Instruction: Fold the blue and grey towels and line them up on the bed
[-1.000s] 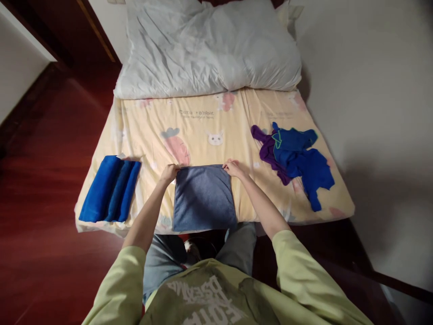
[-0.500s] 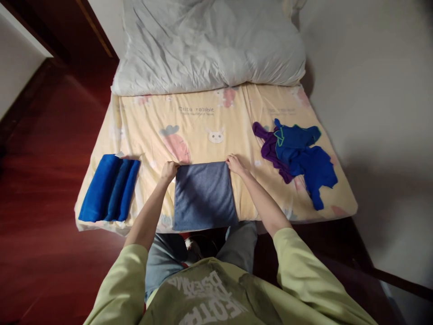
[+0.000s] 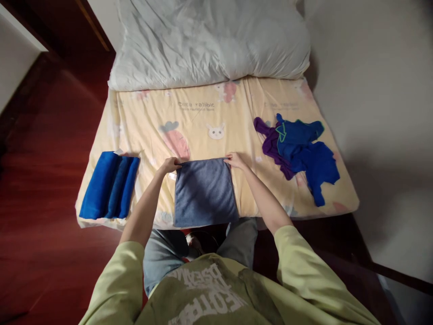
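A grey-blue cloth [image 3: 205, 193] lies flat on the bed's near edge, in front of my body. My left hand [image 3: 171, 165] pinches its far left corner. At the far right corner, my right hand [image 3: 234, 160] has its fingers closed on the cloth. A small white tag shows beside the cloth just below my left hand. To the left lies a folded blue cloth stack [image 3: 110, 185]. On the right is a crumpled blue garment [image 3: 299, 146] partly over a purple garment [image 3: 271, 146].
A yellow patterned sheet [image 3: 199, 128] covers the bed. Across the bed's far end lies a bulky pale grey quilt [image 3: 209, 45]. A wall [image 3: 379, 113] stands on the right, and dark red floor [image 3: 43, 180] shows on the left.
Both hands still hold the far corners of the grey-blue cloth. My left wrist and forearm have shifted slightly outward, and a white tag now shows near my left hand. The view has shifted slightly.
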`<state>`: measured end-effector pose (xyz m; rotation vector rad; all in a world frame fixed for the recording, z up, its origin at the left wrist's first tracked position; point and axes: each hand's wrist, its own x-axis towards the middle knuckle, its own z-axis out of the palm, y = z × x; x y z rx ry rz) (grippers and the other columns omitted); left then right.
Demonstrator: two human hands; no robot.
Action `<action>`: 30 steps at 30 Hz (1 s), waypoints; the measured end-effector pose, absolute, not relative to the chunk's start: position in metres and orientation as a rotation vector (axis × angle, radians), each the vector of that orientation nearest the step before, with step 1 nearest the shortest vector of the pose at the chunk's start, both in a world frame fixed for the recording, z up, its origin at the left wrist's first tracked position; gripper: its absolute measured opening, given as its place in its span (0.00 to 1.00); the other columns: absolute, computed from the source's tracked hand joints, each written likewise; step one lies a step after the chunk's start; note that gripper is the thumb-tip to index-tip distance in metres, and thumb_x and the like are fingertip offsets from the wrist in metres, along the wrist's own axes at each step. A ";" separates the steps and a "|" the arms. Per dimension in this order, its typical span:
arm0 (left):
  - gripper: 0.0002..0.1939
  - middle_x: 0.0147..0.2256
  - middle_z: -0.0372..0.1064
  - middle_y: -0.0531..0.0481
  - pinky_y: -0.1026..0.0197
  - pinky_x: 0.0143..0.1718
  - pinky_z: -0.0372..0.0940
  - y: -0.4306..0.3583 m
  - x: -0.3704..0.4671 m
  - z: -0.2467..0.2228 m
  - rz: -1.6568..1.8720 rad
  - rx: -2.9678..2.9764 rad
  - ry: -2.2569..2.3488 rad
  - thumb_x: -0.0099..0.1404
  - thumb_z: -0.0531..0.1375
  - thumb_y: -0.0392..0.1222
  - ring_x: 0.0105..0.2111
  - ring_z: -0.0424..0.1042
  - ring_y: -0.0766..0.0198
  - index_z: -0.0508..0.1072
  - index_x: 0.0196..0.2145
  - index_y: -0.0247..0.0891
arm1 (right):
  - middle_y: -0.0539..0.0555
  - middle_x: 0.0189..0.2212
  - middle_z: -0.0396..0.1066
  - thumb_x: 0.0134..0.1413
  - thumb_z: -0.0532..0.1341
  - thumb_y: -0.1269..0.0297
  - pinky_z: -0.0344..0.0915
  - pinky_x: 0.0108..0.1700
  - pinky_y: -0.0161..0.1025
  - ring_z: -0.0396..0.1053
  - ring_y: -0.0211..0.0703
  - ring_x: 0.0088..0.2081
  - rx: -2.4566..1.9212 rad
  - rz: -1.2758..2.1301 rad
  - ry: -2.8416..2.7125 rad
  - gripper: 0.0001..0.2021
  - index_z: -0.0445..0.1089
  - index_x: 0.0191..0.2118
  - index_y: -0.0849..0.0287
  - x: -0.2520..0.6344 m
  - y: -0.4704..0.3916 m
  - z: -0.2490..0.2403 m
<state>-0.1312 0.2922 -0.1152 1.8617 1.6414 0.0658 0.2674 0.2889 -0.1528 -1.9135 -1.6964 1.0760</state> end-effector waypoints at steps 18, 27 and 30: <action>0.12 0.41 0.80 0.43 0.56 0.48 0.72 0.360 -0.110 -0.118 0.792 1.611 1.995 0.63 0.62 0.41 0.40 0.79 0.55 0.82 0.42 0.35 | 0.65 0.49 0.78 0.66 0.57 0.70 0.69 0.57 0.48 0.74 0.55 0.51 -2.056 0.532 -1.717 0.15 0.79 0.51 0.61 0.243 0.345 -0.142; 0.27 0.71 0.53 0.37 0.42 0.73 0.49 0.304 -0.062 -0.135 0.784 2.126 1.882 0.74 0.52 0.42 0.73 0.49 0.48 0.65 0.67 0.35 | 0.67 0.68 0.61 0.71 0.49 0.68 0.52 0.70 0.63 0.54 0.60 0.70 -1.952 0.303 -1.887 0.24 0.65 0.68 0.64 0.193 0.312 -0.136; 0.32 0.74 0.44 0.39 0.39 0.75 0.36 0.280 -0.035 -0.146 0.594 2.303 1.687 0.74 0.50 0.49 0.75 0.36 0.48 0.60 0.70 0.33 | 0.61 0.74 0.51 0.73 0.48 0.62 0.41 0.75 0.62 0.44 0.56 0.75 -1.727 0.349 -2.160 0.27 0.58 0.72 0.62 0.158 0.282 -0.137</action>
